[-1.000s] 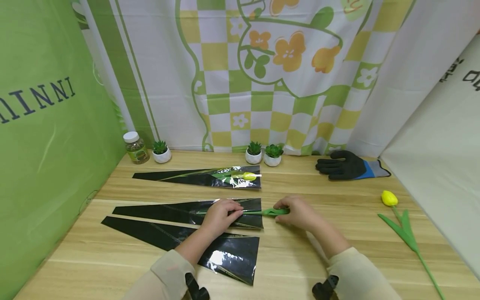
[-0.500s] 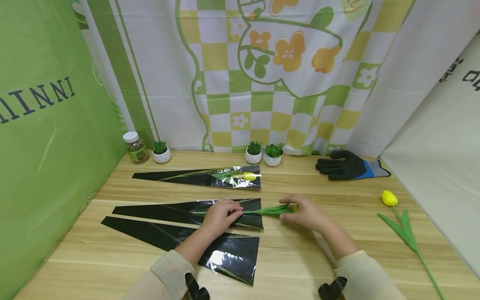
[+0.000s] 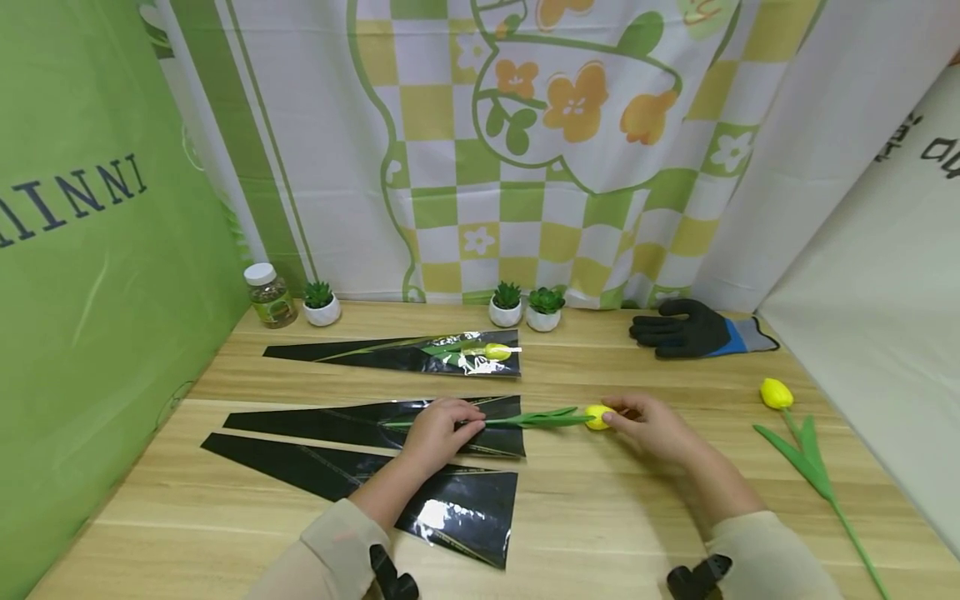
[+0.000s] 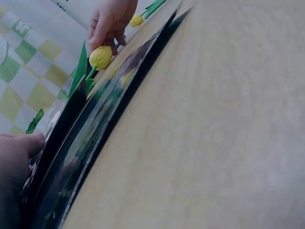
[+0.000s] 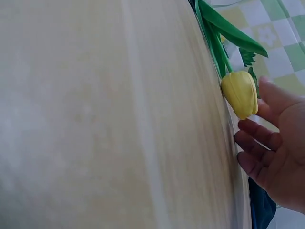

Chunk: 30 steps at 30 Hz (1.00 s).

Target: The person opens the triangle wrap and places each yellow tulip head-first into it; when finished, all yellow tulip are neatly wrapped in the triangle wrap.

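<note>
A yellow artificial tulip (image 3: 597, 417) lies with its stem in the middle black-and-clear flower sleeve (image 3: 300, 427); bud and green leaves stick out past the wide end. My left hand (image 3: 442, 429) rests over that sleeve near its mouth. In the left wrist view, the thumb lies against the raised film, pinching the sleeve (image 4: 64, 125). My right hand (image 3: 651, 427) is at the bud, thumb and index fingertips around its tip; the other fingers hang loosely curved in the right wrist view, beside the bud (image 5: 240, 94).
Another sleeve (image 3: 480, 500) lies in front; a third sleeve (image 3: 390, 367) behind holds a yellow tulip. A second loose tulip (image 3: 813, 454) lies at right. At the back stand a jar (image 3: 272, 300), several potted succulents (image 3: 546, 310) and a work glove (image 3: 686, 329).
My right hand has slid right along the tulip from its leaves to the bud, uncovering leaves and flower. The left hand stays in place on the sleeve.
</note>
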Tool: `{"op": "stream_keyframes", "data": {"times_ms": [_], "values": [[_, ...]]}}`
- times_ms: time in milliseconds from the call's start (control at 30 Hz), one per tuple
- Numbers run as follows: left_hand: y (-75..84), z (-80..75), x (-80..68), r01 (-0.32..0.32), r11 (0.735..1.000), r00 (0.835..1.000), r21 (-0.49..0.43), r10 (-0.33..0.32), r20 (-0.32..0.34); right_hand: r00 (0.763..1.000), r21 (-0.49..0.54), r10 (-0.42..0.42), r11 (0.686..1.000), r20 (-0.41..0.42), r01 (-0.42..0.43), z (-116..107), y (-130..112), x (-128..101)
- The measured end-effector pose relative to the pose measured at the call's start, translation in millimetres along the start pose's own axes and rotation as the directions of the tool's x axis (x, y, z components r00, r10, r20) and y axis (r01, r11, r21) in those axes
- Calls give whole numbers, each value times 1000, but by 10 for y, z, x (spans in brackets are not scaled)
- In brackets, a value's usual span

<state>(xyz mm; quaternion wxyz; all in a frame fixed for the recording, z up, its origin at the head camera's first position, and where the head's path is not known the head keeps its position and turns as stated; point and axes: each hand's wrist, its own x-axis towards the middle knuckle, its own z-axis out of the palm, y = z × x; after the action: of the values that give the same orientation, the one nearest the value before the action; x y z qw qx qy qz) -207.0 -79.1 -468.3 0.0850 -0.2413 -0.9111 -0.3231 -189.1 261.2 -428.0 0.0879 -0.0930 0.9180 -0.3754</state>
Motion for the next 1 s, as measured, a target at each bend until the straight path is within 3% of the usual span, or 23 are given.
{"op": "stream_keyframes", "data": {"times_ms": [200, 400, 667, 1000], "values": [[-3, 3, 1, 2, 1000, 1000, 2, -2, 6, 1000, -65, 17, 998, 13, -16, 20, 38, 8], [2, -4, 5, 12, 1000, 1000, -9, -12, 11, 999, -6, 35, 999, -12, -35, 79, 25, 34], [27, -23, 12, 18, 1000, 1000, -11, -18, 8, 1000, 69, 1, 998, -25, 1, 245, -94, 122], [66, -41, 13, 22, 999, 1000, -47, -23, -13, 1000, 68, -14, 998, 11, 13, 429, -308, 249]]}}
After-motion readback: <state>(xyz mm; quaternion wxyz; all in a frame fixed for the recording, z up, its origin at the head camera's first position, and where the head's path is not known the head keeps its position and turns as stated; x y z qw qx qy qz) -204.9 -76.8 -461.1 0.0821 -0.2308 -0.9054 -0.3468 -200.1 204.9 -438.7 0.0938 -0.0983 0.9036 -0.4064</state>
